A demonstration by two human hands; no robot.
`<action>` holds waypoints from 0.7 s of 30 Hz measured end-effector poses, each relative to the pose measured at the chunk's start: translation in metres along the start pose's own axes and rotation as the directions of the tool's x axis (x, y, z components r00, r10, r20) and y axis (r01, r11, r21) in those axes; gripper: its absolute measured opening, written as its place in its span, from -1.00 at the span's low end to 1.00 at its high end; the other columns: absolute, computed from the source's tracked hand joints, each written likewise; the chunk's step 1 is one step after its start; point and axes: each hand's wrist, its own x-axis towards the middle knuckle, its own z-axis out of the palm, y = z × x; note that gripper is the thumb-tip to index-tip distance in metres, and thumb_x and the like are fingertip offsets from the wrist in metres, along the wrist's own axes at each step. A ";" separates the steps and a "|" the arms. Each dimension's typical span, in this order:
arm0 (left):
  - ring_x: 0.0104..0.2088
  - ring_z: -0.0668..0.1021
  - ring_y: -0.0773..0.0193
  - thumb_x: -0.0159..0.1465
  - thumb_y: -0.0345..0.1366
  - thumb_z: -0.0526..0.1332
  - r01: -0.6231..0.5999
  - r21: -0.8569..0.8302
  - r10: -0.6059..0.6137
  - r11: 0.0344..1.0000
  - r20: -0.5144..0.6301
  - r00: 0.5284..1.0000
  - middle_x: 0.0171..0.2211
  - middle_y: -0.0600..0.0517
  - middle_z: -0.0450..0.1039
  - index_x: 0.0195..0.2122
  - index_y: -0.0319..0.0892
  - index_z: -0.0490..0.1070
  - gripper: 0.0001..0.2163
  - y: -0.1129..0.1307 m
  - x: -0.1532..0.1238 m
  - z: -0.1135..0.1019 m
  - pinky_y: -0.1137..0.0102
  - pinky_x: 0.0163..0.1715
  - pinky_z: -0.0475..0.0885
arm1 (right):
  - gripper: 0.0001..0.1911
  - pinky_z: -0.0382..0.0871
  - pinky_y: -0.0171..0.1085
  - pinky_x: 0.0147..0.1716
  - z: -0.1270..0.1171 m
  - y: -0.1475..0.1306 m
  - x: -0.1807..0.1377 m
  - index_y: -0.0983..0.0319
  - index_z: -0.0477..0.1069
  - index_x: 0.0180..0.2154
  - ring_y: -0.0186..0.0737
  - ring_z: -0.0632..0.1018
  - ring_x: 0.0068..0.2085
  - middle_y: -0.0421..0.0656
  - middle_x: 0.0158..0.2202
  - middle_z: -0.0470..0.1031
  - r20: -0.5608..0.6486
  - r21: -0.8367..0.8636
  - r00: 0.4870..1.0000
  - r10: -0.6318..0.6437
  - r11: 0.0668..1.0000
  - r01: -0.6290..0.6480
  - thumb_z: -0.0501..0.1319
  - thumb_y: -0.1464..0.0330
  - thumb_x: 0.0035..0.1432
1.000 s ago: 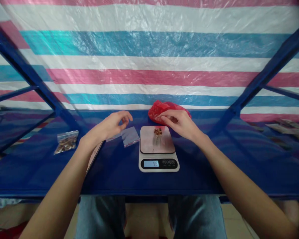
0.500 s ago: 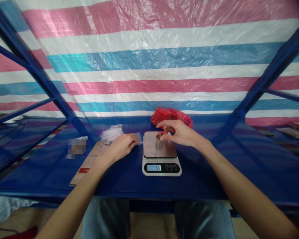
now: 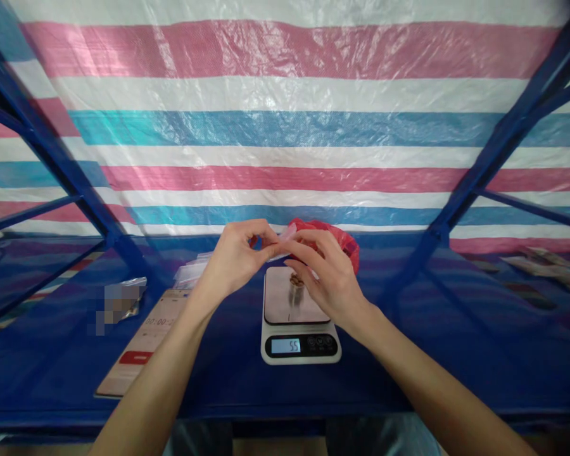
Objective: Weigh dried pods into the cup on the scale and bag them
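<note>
Our left hand (image 3: 242,256) and right hand (image 3: 330,275) pinch a bag (image 3: 287,233) between them; toward us, the cup (image 3: 295,295) stands upright on the scale (image 3: 275,305), nearer our right hand.

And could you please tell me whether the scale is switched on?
The scale is on: its display is lit and shows digits.

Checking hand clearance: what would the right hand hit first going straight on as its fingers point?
Likely the left hand, close ahead of the right hand by the small clear bag; depth between them is unclear.
</note>
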 end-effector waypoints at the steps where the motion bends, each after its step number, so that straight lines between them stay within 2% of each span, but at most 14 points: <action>1: -0.50 0.38 0.38 0.25 -0.22 0.44 0.024 -0.087 -0.022 0.996 0.017 1.000 -0.56 0.12 0.43 -0.51 -0.17 0.51 -0.76 0.001 0.001 0.005 0.42 -0.48 0.22 | -0.63 0.52 -0.03 -0.08 0.000 0.001 -0.001 0.17 0.50 0.14 -0.02 0.55 -0.01 0.04 0.01 0.52 -0.025 -0.035 0.999 -0.031 0.999 0.030 0.20 0.55 0.38; 5: -0.51 0.37 0.39 0.16 -0.14 0.52 0.129 -0.386 -0.085 0.913 0.128 0.988 -0.56 0.12 0.38 -0.52 -0.19 0.41 -0.66 -0.001 -0.001 0.011 0.44 -0.51 0.25 | -0.66 0.51 -0.03 -0.16 -0.006 0.004 -0.003 0.18 0.52 0.09 -0.02 0.56 -0.07 0.05 -0.05 0.53 -0.066 -0.086 0.992 -0.110 0.991 0.104 0.18 0.56 0.37; 8: -0.50 0.42 0.38 0.23 -0.15 0.47 0.189 -0.456 -0.097 0.870 0.218 0.971 -0.50 0.08 0.44 -0.37 -0.19 0.53 -0.77 0.001 -0.006 0.006 0.45 -0.51 0.28 | -0.62 0.50 -0.04 -0.16 -0.010 0.004 -0.004 0.11 0.50 0.14 -0.05 0.55 -0.08 -0.01 -0.07 0.55 -0.082 -0.075 0.992 -0.096 0.993 0.089 0.21 0.54 0.37; 10: -0.49 0.43 0.37 0.31 -0.16 0.39 0.190 -0.454 -0.093 0.870 0.227 0.969 -0.47 0.06 0.47 -0.29 -0.18 0.58 -0.82 0.004 -0.009 0.004 0.44 -0.51 0.30 | -0.63 0.49 -0.03 -0.16 -0.011 0.003 -0.004 0.09 0.51 0.11 -0.06 0.54 -0.09 -0.03 -0.09 0.55 -0.110 -0.084 0.990 -0.088 0.993 0.079 0.24 0.54 0.35; 13: -0.49 0.42 0.37 0.36 -0.23 0.32 0.112 -0.353 -0.064 0.929 0.144 0.988 -0.48 0.07 0.45 -0.34 -0.17 0.56 -0.84 0.006 -0.014 0.008 0.43 -0.50 0.29 | -0.75 0.45 -0.03 -0.16 -0.008 0.003 -0.003 0.14 0.54 -0.02 -0.05 0.52 -0.09 -0.02 -0.11 0.55 -0.129 -0.129 0.989 -0.075 0.990 0.058 0.28 0.52 0.33; 16: -0.49 0.39 0.39 0.33 -0.36 0.27 -0.011 -0.151 0.011 0.989 -0.002 1.000 -0.51 0.11 0.39 -0.42 -0.16 0.47 -0.84 0.007 -0.016 0.016 0.45 -0.49 0.26 | -0.85 0.40 -0.03 -0.14 -0.002 0.003 -0.004 0.14 0.55 -0.10 -0.04 0.49 -0.09 -0.03 -0.11 0.53 -0.094 -0.205 0.995 -0.037 0.979 0.017 0.29 0.48 0.34; 21: -0.50 0.33 0.40 0.27 -0.45 0.24 -0.144 0.130 0.161 0.981 -0.132 0.978 -0.54 0.15 0.27 -0.46 -0.15 0.37 -0.84 0.014 -0.019 0.023 0.43 -0.48 0.23 | -0.90 0.32 -0.06 -0.20 0.003 -0.002 -0.003 0.14 0.52 -0.25 -0.07 0.44 -0.16 -0.07 -0.18 0.53 -0.025 -0.342 0.998 -0.055 0.939 0.043 0.26 0.44 0.33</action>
